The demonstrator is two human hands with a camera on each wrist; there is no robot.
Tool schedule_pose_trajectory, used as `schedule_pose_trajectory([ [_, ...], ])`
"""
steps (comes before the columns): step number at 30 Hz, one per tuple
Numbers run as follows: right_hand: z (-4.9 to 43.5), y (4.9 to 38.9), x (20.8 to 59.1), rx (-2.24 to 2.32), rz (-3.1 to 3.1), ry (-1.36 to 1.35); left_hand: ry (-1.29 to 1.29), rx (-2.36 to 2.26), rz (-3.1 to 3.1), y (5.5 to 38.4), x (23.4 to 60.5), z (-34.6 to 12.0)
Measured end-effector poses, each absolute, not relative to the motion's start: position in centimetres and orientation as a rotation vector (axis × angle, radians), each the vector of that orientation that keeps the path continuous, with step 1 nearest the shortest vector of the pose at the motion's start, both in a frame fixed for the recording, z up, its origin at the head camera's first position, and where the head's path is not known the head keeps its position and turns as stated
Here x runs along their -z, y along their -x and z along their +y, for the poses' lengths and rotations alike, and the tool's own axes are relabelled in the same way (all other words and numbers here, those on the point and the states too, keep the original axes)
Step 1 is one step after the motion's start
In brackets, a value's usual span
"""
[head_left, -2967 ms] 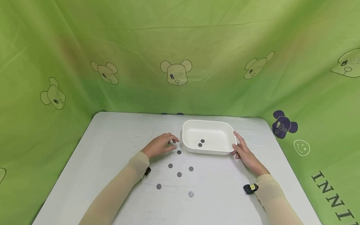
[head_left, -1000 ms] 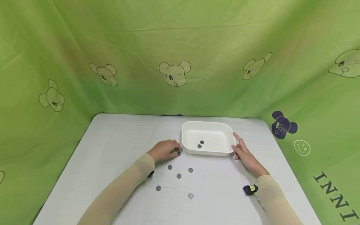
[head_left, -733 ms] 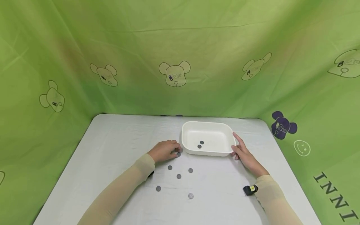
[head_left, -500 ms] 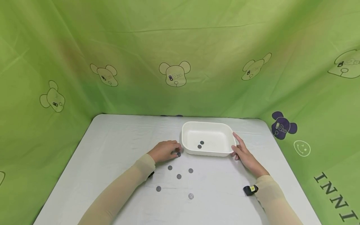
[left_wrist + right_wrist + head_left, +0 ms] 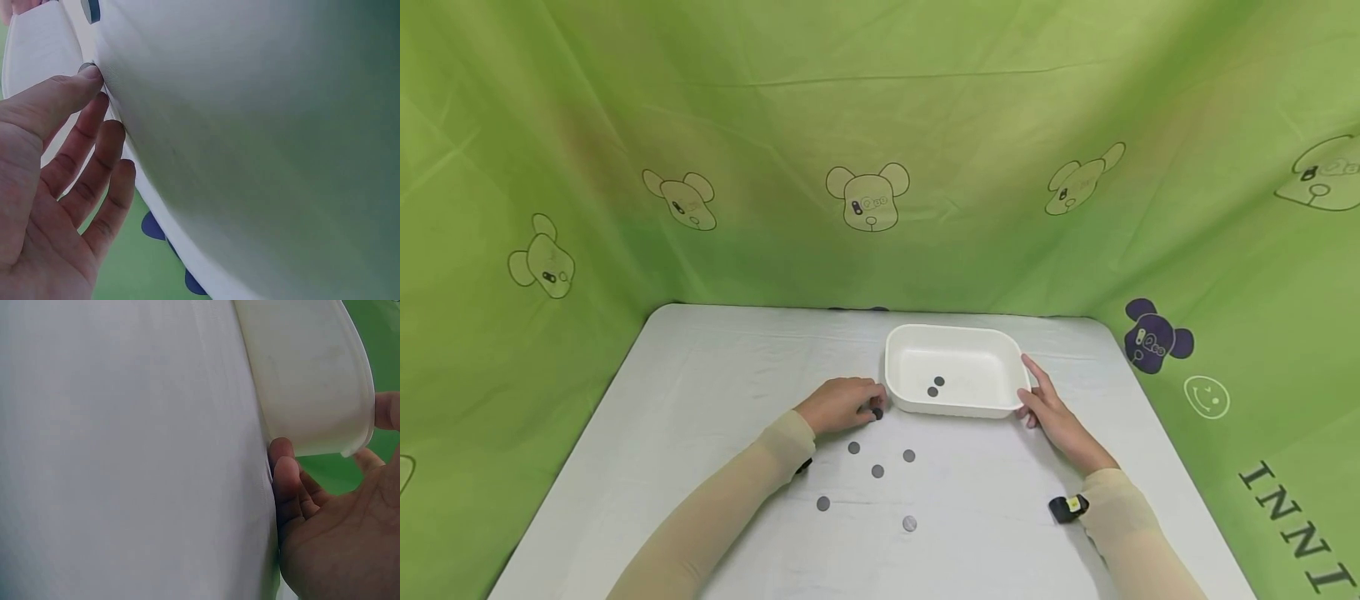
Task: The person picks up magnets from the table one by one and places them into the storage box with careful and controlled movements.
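In the head view my left hand [image 5: 844, 405] is by the near left corner of a white rectangular tub [image 5: 958, 410], thumb and fingertips pinching a small dark grey disc [image 5: 877, 414] at table level. The left wrist view has the thumb tip over that disc [image 5: 86, 65], the index finger mostly hidden behind it. My right hand [image 5: 1054, 414] grips the tub's right end, thumb at the rim. From the right wrist, other fingers [image 5: 287, 472] curl low against the tub's outer wall [image 5: 312, 381]. Two discs [image 5: 932, 392] lie inside the tub.
Several more grey discs [image 5: 877, 472] are scattered on the white-covered table [image 5: 722, 358] in front of the tub; one [image 5: 910, 523] looks paler. A green printed curtain [image 5: 865, 100] encloses the table's back and sides. Black wrist cameras [image 5: 1067, 508] sit on both wrists.
Since three seconds ago my left hand has come right and down onto the disc beside the tub, its fingers closing there. The right hand and tub stay in place.
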State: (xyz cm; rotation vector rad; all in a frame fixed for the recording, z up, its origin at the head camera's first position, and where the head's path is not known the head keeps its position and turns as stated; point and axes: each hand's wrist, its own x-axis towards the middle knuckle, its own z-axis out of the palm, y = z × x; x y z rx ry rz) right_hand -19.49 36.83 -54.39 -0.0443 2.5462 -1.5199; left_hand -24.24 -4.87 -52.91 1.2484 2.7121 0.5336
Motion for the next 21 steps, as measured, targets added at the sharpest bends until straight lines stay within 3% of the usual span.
schedule_pose_trajectory([
  [21,36.98,19.37,54.47,1.504,2.572,0.080,-1.210,-0.558,2.681,23.91,52.70,-5.18],
])
